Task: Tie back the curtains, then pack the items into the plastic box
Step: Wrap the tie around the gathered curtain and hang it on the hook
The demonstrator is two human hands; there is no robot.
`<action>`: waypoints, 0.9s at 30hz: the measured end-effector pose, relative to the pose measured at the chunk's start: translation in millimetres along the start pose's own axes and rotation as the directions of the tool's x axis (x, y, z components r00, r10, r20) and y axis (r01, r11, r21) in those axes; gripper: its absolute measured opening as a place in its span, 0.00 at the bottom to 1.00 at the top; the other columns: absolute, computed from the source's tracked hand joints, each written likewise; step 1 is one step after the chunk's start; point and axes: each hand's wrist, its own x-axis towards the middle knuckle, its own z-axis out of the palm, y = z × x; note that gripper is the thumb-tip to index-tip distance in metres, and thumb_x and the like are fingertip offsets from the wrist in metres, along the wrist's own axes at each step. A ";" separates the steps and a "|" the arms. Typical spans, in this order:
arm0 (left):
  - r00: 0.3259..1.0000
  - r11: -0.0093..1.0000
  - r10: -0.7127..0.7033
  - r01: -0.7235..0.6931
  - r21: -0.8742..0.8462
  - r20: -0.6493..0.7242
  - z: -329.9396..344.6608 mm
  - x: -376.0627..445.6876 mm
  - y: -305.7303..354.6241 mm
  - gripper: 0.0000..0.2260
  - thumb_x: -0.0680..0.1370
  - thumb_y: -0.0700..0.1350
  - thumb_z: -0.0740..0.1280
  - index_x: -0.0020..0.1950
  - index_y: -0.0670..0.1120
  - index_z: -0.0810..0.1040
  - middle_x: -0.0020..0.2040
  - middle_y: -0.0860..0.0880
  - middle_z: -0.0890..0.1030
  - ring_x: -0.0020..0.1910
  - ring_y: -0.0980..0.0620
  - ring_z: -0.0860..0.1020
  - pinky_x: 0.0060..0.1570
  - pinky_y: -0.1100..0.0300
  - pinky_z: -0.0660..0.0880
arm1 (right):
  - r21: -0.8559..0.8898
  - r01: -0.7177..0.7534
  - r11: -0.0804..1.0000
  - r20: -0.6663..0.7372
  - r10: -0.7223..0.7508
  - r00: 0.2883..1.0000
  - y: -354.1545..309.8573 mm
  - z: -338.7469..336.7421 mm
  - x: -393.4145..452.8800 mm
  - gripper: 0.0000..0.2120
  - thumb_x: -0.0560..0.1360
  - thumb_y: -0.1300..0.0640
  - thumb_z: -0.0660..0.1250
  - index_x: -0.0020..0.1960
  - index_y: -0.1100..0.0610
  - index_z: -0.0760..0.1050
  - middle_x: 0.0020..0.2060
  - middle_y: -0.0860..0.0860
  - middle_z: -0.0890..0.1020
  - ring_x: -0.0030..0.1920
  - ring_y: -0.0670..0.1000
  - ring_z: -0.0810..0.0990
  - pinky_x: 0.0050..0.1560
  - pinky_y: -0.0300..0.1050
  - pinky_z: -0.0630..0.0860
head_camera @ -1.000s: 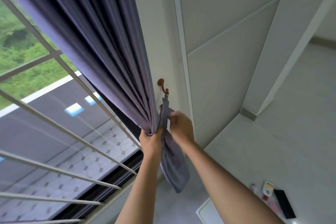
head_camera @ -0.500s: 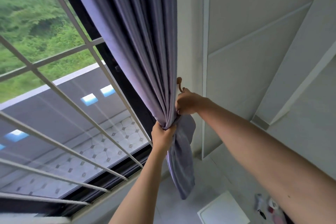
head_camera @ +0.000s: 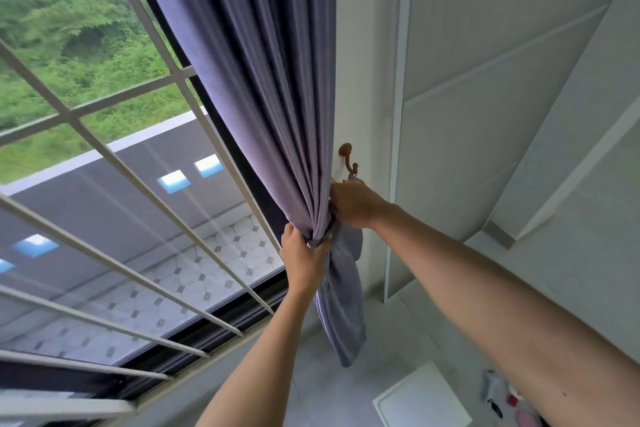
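Wall hook (head_camera: 347, 157) beside gathered curtain (head_camera: 277, 87).

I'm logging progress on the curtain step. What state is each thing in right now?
Curtain: gathered into a bunch, pulled toward the wall.
Tie-back: wrapped at the bunch, loose end hanging down.
Hook: on the wall, just above the right hand.
Left hand: grip closed on the bunch.
Right hand: closed on the tie-back beside the hook.

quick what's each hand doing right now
Left hand: closed around the gathered curtain.
Right hand: closed on the tie-back band, just under the wall hook.
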 end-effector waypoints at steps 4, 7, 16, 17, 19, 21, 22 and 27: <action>1.000 1.000 -0.022 0.022 -0.004 0.011 1.6 1.0 -0.6 0.12 0.67 0.43 0.73 0.42 0.51 0.71 0.43 0.51 0.76 0.45 0.48 0.75 0.45 0.51 0.76 | 0.039 -0.012 0.999 0.043 0.011 0.999 3.7 -8.5 3.2 0.18 0.74 0.62 0.60 0.63 0.62 0.65 0.37 0.48 0.76 0.38 0.56 0.76 0.51 0.50 0.71; 0.998 0.999 -0.031 0.031 -0.008 0.046 2.8 0.5 -0.7 0.12 0.67 0.44 0.73 0.43 0.51 0.72 0.42 0.52 0.76 0.45 0.48 0.76 0.44 0.52 0.76 | 0.065 -0.028 0.997 0.093 0.022 0.995 5.9 -16.7 0.6 0.21 0.71 0.60 0.64 0.63 0.59 0.66 0.41 0.51 0.79 0.42 0.56 0.79 0.47 0.49 0.76; 0.990 0.997 -0.078 0.076 0.019 0.121 -1.9 7.4 -1.2 0.14 0.67 0.45 0.74 0.45 0.45 0.73 0.44 0.50 0.77 0.42 0.52 0.77 0.39 0.57 0.77 | 0.209 -0.319 0.924 0.197 0.280 0.940 29.7 -55.8 -7.1 0.18 0.67 0.46 0.74 0.32 0.62 0.79 0.26 0.50 0.75 0.29 0.46 0.73 0.32 0.38 0.67; 0.989 0.997 -0.075 0.073 0.020 0.130 -1.5 6.8 -0.8 0.14 0.67 0.45 0.74 0.46 0.45 0.73 0.44 0.50 0.77 0.42 0.52 0.77 0.40 0.56 0.77 | 0.327 -0.358 0.875 0.218 0.299 0.929 32.4 -59.7 -12.0 0.15 0.66 0.48 0.75 0.34 0.60 0.80 0.27 0.49 0.76 0.29 0.44 0.74 0.32 0.34 0.68; 0.986 0.998 -0.068 0.068 0.007 0.149 0.2 4.9 0.7 0.13 0.67 0.44 0.74 0.46 0.44 0.73 0.44 0.49 0.78 0.42 0.52 0.77 0.39 0.58 0.77 | 0.568 -0.405 0.717 0.201 0.357 0.912 38.8 -65.3 -20.5 0.10 0.64 0.54 0.75 0.41 0.57 0.78 0.35 0.49 0.79 0.37 0.45 0.77 0.37 0.35 0.71; 0.981 0.998 -0.062 0.063 -0.004 0.183 2.3 2.9 4.4 0.13 0.68 0.44 0.74 0.47 0.44 0.74 0.43 0.50 0.79 0.42 0.54 0.78 0.37 0.62 0.76 | 0.701 -0.398 0.592 0.149 0.424 0.893 43.6 -69.1 -23.4 0.12 0.64 0.57 0.73 0.44 0.56 0.74 0.38 0.50 0.77 0.41 0.50 0.75 0.42 0.42 0.70; 0.977 0.998 -0.061 0.064 -0.007 0.204 3.4 2.0 6.6 0.12 0.68 0.43 0.74 0.47 0.44 0.75 0.43 0.51 0.79 0.41 0.55 0.78 0.36 0.64 0.75 | 0.727 -0.382 0.570 0.120 0.443 0.889 43.8 -71.3 -22.9 0.11 0.65 0.58 0.73 0.43 0.56 0.73 0.38 0.50 0.76 0.41 0.50 0.74 0.42 0.43 0.69; 0.963 0.993 -0.099 0.113 -0.045 0.251 7.4 -0.1 11.8 0.13 0.69 0.44 0.74 0.50 0.44 0.75 0.44 0.51 0.81 0.43 0.54 0.79 0.39 0.63 0.77 | 0.676 -0.391 0.625 0.080 0.465 0.882 37.2 -89.6 -24.0 0.11 0.68 0.59 0.72 0.47 0.56 0.72 0.39 0.49 0.76 0.40 0.49 0.74 0.38 0.41 0.69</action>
